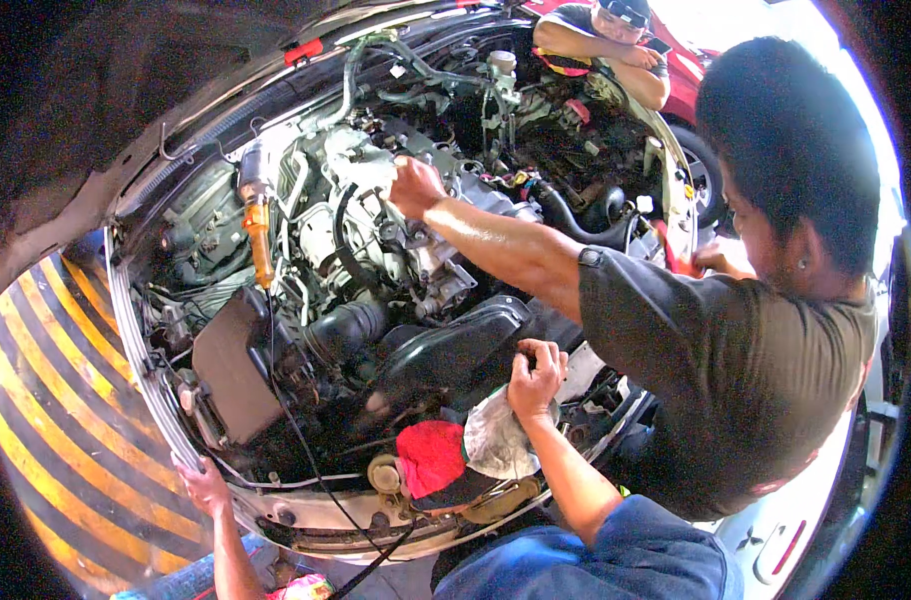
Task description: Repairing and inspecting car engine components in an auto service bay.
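I look down into the open engine bay [375, 260] of a white car. My right hand [535, 378] is closed on a grey-white rag [495, 440], pressed against the black plastic parts at the front of the bay. A red rag [430, 455] lies right beside it on the front crossmember. My left hand [205, 487] grips the car's front rim [155, 400] at the lower left, fingers curled over the edge. A co-worker in an olive T-shirt [735, 370] leans in from the right, one hand [415, 185] reaching onto the top of the engine.
An orange work light [258, 240] hangs in the left of the bay, its black cable [305, 450] trailing over the front. The raised hood [95, 110] fills the upper left. Yellow-black floor stripes [55, 400] run at the left. Another person [600, 40] leans on the far fender.
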A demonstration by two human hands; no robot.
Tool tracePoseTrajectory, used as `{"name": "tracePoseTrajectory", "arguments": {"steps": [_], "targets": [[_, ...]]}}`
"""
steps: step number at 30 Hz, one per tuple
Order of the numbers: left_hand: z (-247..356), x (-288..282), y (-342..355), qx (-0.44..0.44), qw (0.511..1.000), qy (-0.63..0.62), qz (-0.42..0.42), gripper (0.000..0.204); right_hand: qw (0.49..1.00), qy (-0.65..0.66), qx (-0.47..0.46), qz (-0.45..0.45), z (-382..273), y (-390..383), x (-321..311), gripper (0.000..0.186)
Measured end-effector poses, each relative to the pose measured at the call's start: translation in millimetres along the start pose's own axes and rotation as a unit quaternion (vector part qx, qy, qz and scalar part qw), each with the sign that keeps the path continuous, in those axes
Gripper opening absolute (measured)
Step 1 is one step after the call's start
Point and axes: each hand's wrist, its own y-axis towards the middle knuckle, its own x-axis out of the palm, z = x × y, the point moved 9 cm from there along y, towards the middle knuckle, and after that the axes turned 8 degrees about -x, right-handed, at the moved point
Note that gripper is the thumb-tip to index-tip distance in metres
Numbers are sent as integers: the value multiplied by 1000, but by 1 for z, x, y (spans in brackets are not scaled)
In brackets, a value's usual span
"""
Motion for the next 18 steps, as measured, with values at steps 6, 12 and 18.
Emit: {"name": "tracePoseTrajectory", "arguments": {"steps": [6,12,18], "targets": [[14,-11,-4,7,999,-51,-3,73,1000,2,12,0,-2,1,-1,15],[18,-17,-6,49,992,-117,24,75,999,17,15,26,-6,1,-4,15],[10,-7,1,65,987,-142,41,76,999,-1,15,33,-3,0,-4,14]]}}
